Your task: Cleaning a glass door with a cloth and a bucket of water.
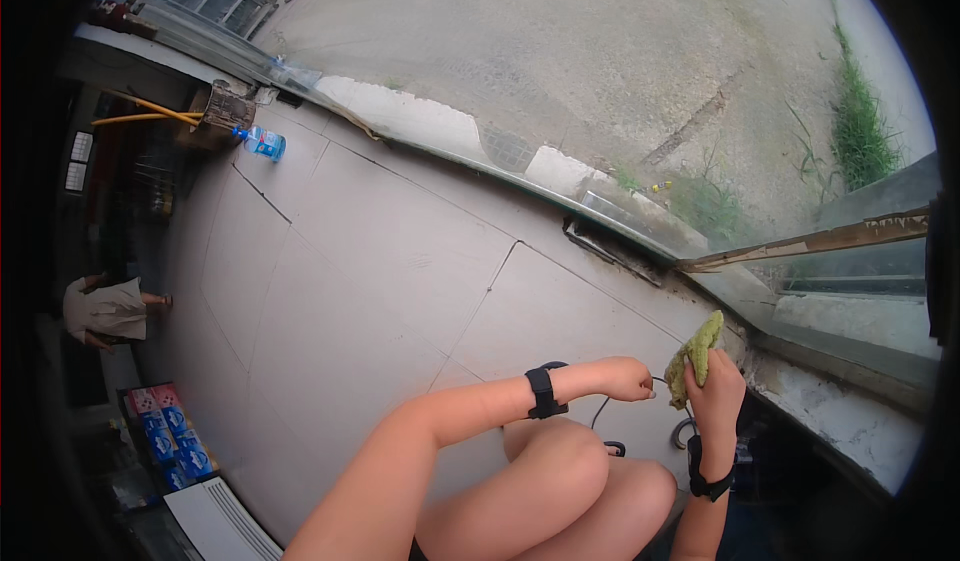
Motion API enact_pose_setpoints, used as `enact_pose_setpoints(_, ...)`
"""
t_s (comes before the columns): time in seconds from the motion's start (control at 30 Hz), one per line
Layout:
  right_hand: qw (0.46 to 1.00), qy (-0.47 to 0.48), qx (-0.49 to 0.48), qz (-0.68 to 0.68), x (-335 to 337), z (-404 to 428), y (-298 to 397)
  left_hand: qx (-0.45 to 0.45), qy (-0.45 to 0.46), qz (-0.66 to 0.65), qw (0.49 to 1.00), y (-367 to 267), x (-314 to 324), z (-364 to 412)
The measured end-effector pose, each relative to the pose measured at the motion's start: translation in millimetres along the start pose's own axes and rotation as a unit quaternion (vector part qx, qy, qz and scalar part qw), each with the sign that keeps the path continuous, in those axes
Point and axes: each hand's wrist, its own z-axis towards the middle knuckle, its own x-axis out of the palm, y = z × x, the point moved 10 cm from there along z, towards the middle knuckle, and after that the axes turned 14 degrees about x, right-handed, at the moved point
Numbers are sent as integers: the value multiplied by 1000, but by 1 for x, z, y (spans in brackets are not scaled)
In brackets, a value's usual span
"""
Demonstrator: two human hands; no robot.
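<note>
My right hand [716, 392] grips a crumpled yellow-green cloth [697, 358] near the corner where the tiled floor [390, 261] meets the base of the glass wall. To its left, my left hand [628, 379] hovers with fingers curled together and nothing seen in them. A thin dark cable [598, 413] loops behind and below that hand; whether they touch I cannot tell. Black straps circle both wrists, and the left one [541, 394] shows plainly. My bent knees [577, 456] are just below the hands.
A bottle of blue liquid [264, 143] stands by a worn stump-like block [229, 107] and yellow poles [146, 103]. Blue packages [176, 437] and a white slatted unit [221, 520] line the lower left. A person [105, 310] stands at far left. A wooden strip [810, 244] edges the glass.
</note>
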Motion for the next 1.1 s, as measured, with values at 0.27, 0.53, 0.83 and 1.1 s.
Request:
enact_pose_setpoints(0.27,967,149,-165,-124,-12,-61,139,-195,-33,103,975,-40,-1,-211)
enact_pose_setpoints(0.53,942,283,-132,-127,-56,-198,232,-332,-180,-302,875,-132,149,-530)
enact_pose_setpoints(0.83,893,372,80,-240,-35,-313,152,-425,-666,-211,575,-190,185,-953)
enact_pose_setpoints(1.1,908,335,219,124,-3,-274,349,-395,-772,-303,395,-181,264,-1071)
